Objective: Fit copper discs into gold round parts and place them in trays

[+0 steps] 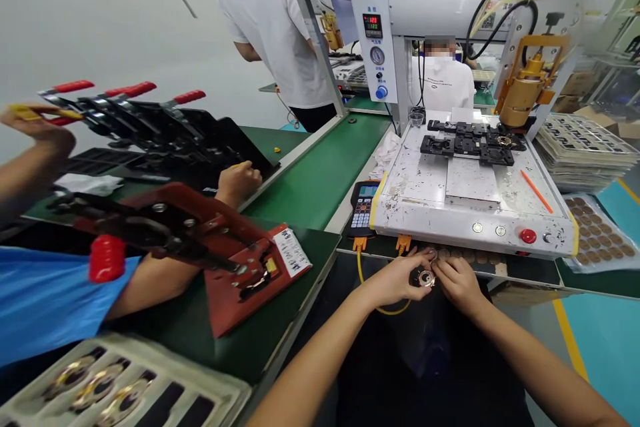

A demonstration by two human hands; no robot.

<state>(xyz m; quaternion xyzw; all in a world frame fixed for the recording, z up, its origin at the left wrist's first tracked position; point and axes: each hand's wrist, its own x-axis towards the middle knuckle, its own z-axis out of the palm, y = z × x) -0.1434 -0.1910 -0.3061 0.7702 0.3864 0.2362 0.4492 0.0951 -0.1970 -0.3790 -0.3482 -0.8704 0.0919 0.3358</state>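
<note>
Just in front of the white machine [430, 221], the person's left hand [397, 278] pinches a small round metal part [426, 278] between thumb and fingers. The right hand [457, 282] is close against its other side, fingers bent; whether it grips the part too cannot be told. Brown discs [481, 257] lie along the edge beyond the hands. A keypad controller [364, 208] rests left of the machine, an orange stick [537, 191] on top of it. Farther left, a red clamp fixture [233, 303] stands on a green surface [200, 330], near a co-worker's arm [155, 283].
</note>
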